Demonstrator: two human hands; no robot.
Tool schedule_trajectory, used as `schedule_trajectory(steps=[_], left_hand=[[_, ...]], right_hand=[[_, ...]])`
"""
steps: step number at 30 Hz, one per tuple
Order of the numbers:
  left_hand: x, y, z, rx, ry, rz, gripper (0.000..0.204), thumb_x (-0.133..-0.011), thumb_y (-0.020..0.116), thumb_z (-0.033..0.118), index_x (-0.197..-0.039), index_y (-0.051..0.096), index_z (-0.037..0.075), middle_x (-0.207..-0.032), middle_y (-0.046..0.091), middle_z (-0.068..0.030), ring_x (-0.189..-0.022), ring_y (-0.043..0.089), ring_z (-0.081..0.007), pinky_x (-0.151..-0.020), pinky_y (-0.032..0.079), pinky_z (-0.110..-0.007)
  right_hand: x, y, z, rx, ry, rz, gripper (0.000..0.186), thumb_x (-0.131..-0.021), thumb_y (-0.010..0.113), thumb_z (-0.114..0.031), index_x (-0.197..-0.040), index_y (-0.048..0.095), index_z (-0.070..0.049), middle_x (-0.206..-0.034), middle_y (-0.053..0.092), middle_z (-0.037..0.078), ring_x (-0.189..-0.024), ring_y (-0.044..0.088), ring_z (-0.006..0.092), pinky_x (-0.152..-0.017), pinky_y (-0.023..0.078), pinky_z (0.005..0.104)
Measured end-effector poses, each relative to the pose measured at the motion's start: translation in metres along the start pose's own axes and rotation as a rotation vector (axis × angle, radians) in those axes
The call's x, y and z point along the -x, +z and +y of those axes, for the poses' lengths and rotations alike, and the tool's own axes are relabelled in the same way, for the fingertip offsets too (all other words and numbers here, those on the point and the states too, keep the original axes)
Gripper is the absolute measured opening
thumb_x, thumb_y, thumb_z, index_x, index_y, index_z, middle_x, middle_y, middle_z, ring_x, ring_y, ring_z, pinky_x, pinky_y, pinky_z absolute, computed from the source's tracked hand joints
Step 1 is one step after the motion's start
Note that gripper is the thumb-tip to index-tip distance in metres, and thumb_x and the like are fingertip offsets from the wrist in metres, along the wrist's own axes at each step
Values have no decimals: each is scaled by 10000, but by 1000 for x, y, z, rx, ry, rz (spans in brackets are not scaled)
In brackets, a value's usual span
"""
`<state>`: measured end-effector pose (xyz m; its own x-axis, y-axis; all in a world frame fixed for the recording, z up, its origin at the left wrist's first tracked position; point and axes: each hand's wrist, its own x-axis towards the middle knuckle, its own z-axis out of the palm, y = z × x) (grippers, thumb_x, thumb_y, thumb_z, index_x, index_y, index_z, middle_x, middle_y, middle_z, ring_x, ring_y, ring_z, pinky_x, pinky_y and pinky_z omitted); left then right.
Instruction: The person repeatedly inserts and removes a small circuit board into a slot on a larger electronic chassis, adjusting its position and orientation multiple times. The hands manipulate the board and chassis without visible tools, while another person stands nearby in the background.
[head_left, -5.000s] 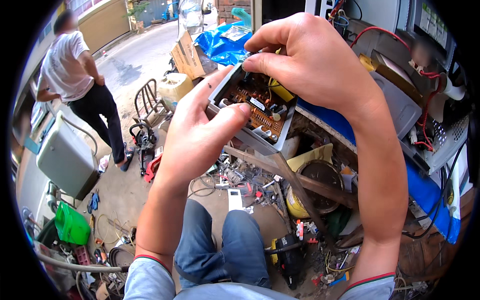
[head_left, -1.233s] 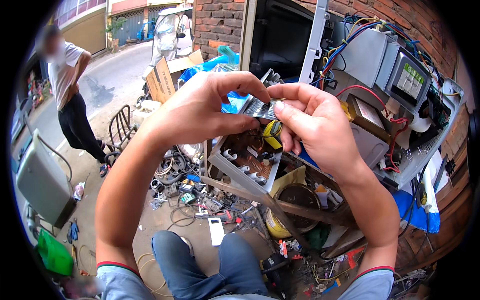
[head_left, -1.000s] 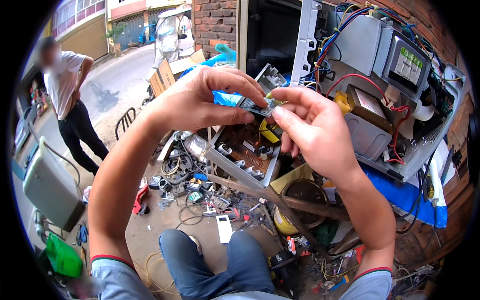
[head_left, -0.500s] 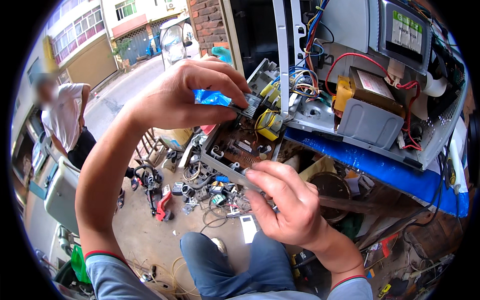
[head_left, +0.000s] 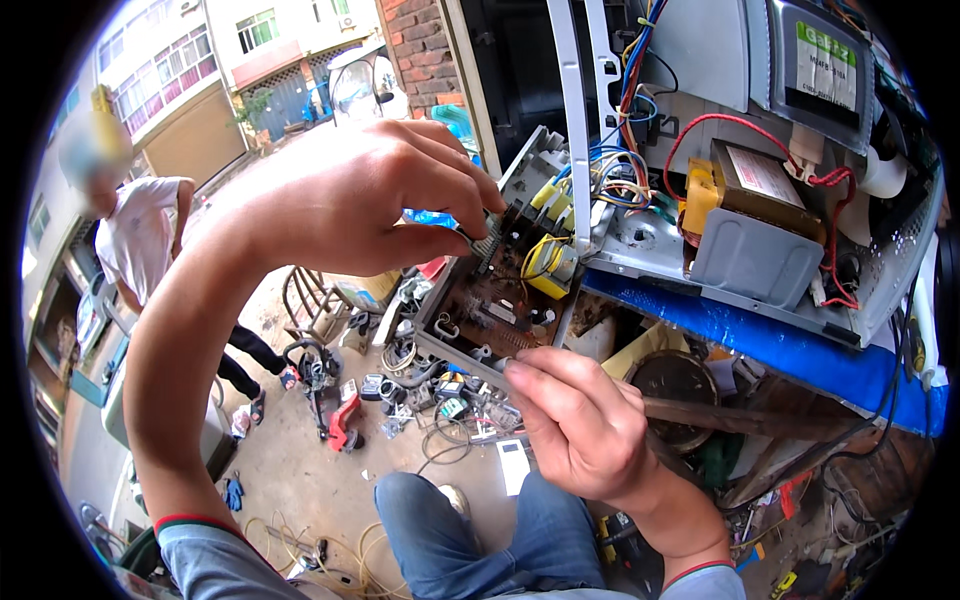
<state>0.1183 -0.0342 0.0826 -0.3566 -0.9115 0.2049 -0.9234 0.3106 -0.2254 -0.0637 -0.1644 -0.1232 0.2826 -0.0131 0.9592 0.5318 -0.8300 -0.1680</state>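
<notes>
A brown circuit board (head_left: 480, 295) sits in a grey plastic housing (head_left: 455, 350) in front of an opened metal appliance. A yellow-wrapped transformer (head_left: 548, 268) and several small parts stand on the board. At its upper left, my left hand (head_left: 400, 200) is pinched on a grey ribbed strip (head_left: 487, 244); the fingertips partly cover it. My right hand (head_left: 585, 420) is closed on the lower corner of the housing, its fingertips at the edge. The right thumb's tip is partly hidden.
The appliance's metal chassis (head_left: 640, 240) carries a large transformer (head_left: 750, 190) and loose wires, over a blue sheet (head_left: 690, 325). Tools, cables and a red tool part (head_left: 345, 418) litter the ground. A person (head_left: 145, 235) stands at the left by the street.
The ribbed strip has gone from lying tilted to standing steeper as my left hand turned it. My right hand stays at the housing corner, fingers closer together. The view has shifted slightly.
</notes>
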Motion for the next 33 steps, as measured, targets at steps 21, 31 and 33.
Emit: schedule_trajectory(steps=[21, 31, 33], left_hand=[[-11, -10, 24, -214, -113, -220, 75, -826, 790, 80, -844, 721, 57, -1090, 776, -81, -1010, 728, -284, -820, 586, -414], [-8, -10, 24, -180, -184, -230, 63, -832, 779, 78, -848, 726, 49, -1103, 771, -104, -1014, 724, -292, -807, 592, -413], [-10, -8, 24, -174, -176, -232, 61, -827, 780, 73, -850, 729, 48, -1106, 770, -103, -1009, 723, -296, -806, 592, -414]], right_hand=[[-1, 1, -5, 7, 22, -23, 363, -813, 793, 27, -1166, 712, 0, -1079, 719, 163, -775, 743, 287, -635, 596, 366], [-3, 1, -5, 2, 18, -31, 354, -825, 799, 17, -1167, 712, -6, -1070, 721, 160, -784, 748, 291, -640, 600, 361], [-2, 0, -5, 5, 25, -28, 355, -823, 800, 18, -1167, 712, -7, -1070, 721, 159, -786, 748, 290, -641, 600, 361]])
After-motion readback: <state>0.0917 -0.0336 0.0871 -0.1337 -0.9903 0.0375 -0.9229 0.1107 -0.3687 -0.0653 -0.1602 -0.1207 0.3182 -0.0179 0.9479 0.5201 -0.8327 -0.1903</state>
